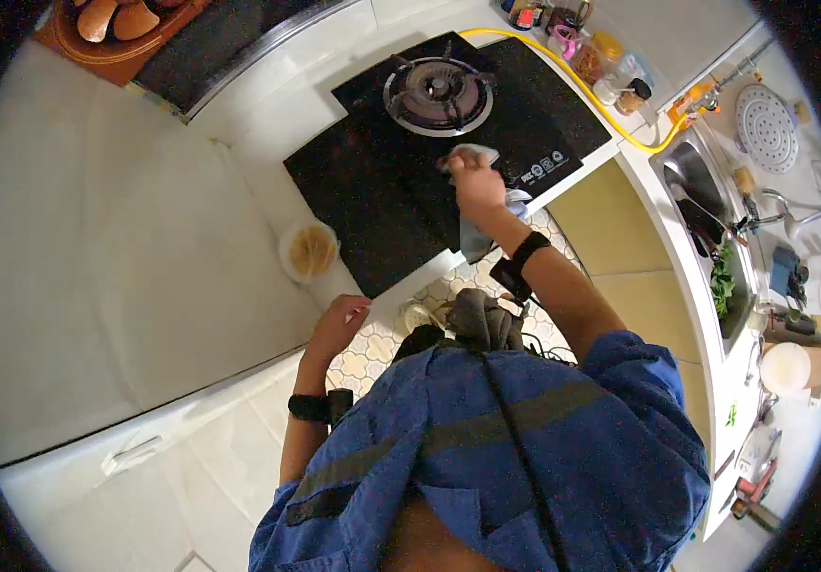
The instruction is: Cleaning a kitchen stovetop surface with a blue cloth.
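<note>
My right hand (478, 186) grips a pale grey cloth (482, 151) against the black glass top of a gas stove (396, 193). More greyish-blue fabric (478, 236) hangs over the stove's front edge below this hand; whether it is the same piece cannot be told. Just behind the hand is a round gas burner (439, 86) with a metal pot support. My left hand (339, 325) is at the front edge of the white counter, beside the stove's near left corner. Its fingers are loosely curled, with a small gap at the thumb, and nothing shows in them.
A white bowl (309, 252) with tan contents stands left of the stove. A yellow gas hose (567, 68) curves behind it, past several jars (587, 61). Along the right run a steel sink (692, 168) and leafy greens (722, 282). A wooden tray (60, 39) is far left.
</note>
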Available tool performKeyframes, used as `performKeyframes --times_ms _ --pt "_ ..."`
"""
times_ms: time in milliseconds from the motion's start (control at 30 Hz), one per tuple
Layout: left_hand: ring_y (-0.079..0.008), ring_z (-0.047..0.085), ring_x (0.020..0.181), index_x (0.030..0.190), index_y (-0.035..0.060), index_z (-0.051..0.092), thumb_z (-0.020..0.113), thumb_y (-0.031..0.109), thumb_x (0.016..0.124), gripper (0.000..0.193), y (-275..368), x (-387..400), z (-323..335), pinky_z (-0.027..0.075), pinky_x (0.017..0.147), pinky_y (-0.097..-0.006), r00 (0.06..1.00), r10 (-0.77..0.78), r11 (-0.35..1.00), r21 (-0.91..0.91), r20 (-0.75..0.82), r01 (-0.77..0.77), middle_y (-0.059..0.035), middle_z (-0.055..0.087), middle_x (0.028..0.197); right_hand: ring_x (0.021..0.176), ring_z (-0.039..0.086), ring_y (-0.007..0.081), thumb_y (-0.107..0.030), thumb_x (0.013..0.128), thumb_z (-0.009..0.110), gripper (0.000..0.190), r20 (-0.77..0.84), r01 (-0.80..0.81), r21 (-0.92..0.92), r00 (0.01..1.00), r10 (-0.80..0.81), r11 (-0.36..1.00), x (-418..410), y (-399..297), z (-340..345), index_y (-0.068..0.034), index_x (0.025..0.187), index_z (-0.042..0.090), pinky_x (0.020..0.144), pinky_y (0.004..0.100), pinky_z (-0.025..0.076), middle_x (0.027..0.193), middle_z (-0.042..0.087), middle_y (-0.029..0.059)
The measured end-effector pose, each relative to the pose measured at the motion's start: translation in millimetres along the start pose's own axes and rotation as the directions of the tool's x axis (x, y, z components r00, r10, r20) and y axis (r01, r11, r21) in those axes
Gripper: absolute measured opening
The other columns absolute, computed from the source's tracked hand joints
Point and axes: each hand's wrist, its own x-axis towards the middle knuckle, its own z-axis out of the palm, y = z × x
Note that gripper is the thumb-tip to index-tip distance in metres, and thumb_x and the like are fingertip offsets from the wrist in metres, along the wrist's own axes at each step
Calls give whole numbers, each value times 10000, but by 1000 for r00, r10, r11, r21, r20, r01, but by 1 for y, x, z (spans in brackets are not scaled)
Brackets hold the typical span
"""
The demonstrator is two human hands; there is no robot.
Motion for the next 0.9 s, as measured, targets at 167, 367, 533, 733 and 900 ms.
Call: performKeyframes --times_ms 167,367,533,733,900 --pt "-219 579 816 976 63 583 571 133 815 176 3 8 -1 466 715 -301 1000 -1 999 54 -9 1 -106 575 923 1067 462 281 -105 787 456 379 -15 60 -5 998 -60 998 -22 -10 8 -86 1166 460 761 388 492 1192 472 67" --pt "-213 575 823 969 63 581 569 128 818 165 7 11 1 468 702 -302 999 4 1000 14 -44 -4 -101 574 928 1077 454 292 -86 737 495 408 -18 451 77 892 -451 889 -66 -15 -15 -99 1145 490 781 391 484 1175 486 86" --pt "-215 582 830 963 69 585 572 120 812 160 19 25 7 475 708 -300 998 51 995 89 -41 -47 -101 576 926 996 501 303 -100 759 484 359 -116 286 44 953 -279 957 -45 7 0 -83 1116 502 693 372 520 1112 509 111" --pt "-209 586 810 949 70 592 582 114 804 152 10 29 11 476 699 -300 999 26 987 158 -31 -21 -95 586 871 1040 476 286 -70 699 538 458 9 563 51 826 -564 825 -89 -2 -26 -78 1152 470 753 340 502 1137 489 92" --pt "-206 586 794 954 70 593 586 117 803 159 36 38 3 474 676 -287 989 101 983 162 -111 -83 -95 591 884 1018 504 255 -31 711 553 445 -59 563 491 783 -620 665 -73 22 -41 -80 1144 469 839 309 439 1060 534 102"
